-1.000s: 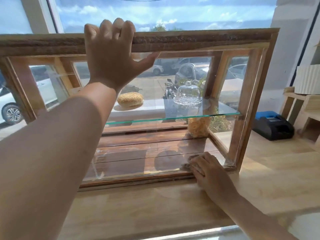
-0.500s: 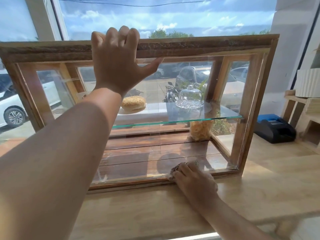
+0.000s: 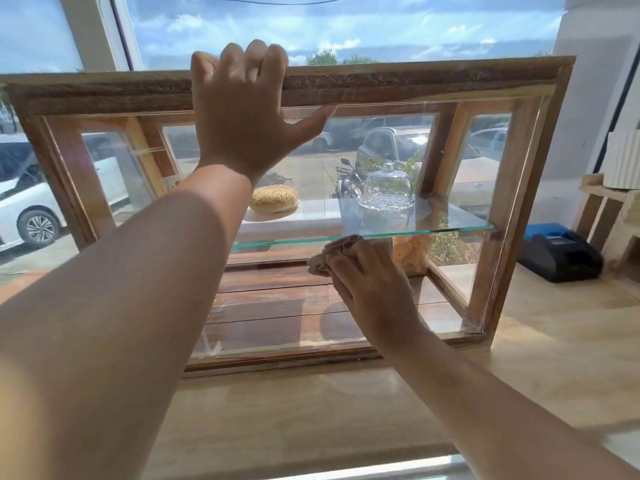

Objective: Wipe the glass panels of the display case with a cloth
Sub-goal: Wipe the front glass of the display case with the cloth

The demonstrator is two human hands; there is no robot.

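Observation:
A wooden display case (image 3: pixel 415 83) with glass panels stands on a light wooden counter. My left hand (image 3: pixel 242 112) grips its top rail, fingers curled over the edge and thumb stretched along the frame. My right hand (image 3: pixel 370 285) presses a brown cloth (image 3: pixel 329 254) against the front glass panel (image 3: pixel 277 313), about mid-height, just below the level of the inner glass shelf (image 3: pixel 450 226). Only the cloth's upper left part shows beyond my fingers.
Inside the case sit a sesame bun (image 3: pixel 274 199), a glass dome (image 3: pixel 386 188) on the shelf and a jar of pasta (image 3: pixel 412 254) below. A black and blue device (image 3: pixel 557 251) lies to the right. Wooden crates (image 3: pixel 609 216) stand at the far right.
My right hand has carried the cloth from the bottom edge of the front glass leftward, then up to mid-height. My left hand has kept its grip on the top rail.

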